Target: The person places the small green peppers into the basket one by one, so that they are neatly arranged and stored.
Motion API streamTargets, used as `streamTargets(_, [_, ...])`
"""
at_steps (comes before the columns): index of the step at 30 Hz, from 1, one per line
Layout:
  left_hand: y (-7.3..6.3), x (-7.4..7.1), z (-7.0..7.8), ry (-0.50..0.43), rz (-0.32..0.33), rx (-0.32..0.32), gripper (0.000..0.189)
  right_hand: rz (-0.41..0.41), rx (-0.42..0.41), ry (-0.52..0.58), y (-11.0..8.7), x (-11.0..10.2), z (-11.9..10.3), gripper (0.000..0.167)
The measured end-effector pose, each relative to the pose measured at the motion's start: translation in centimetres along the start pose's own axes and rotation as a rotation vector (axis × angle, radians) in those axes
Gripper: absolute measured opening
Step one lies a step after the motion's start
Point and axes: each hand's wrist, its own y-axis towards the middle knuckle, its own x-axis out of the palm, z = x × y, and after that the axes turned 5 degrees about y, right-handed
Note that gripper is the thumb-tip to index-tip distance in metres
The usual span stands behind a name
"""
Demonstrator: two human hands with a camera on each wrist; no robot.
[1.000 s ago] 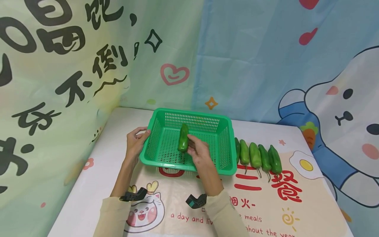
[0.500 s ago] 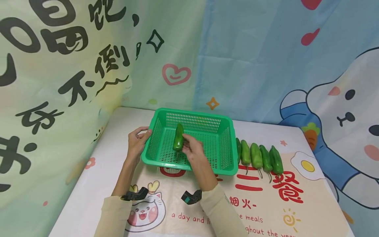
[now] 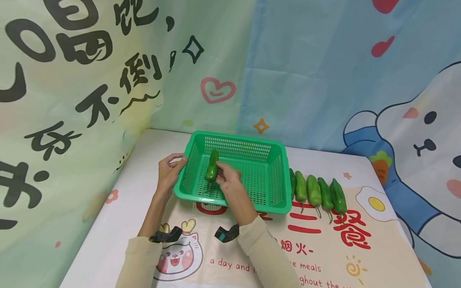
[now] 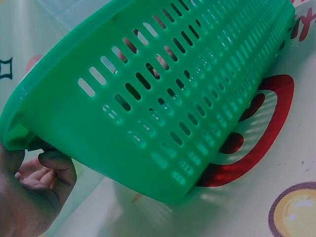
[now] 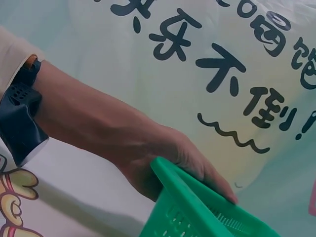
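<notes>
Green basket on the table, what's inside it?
Inside the green basket are one green pepper and part of the right hand, which holds it. Bare slotted floor shows around them; whatever lies directly beneath the hand and pepper is covered.

Cream sleeves (image 3: 266, 252), black wrist cameras (image 3: 166, 235) (one teal-patched)

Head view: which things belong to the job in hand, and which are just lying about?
Likely part of the job:
green pepper, held by the right hand
green basket, its rim held by the left hand
five other peppers beside it

Likely just surroundings:
printed tablecloth
printed backdrop
wrist cameras, worn
</notes>
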Motion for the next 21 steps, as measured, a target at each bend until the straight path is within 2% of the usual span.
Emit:
streamTargets(7, [0.0,0.3,0.0,-0.008,0.005,-0.003,0.036,0.013,0.040,-0.059,0.4,0.4,0.7,0.031])
streamTargets(11, [-0.1,0.4,0.0,-0.018,-0.009,-0.007,0.038,0.014,0.061,-0.063,0.3,0.8,1.0,0.034])
streamTargets(21, [0.1,0.1,-0.1,-0.038,-0.011,-0.006,0.038,0.029,0.072,-0.103,-0.1,3.1,1.9,0.039])
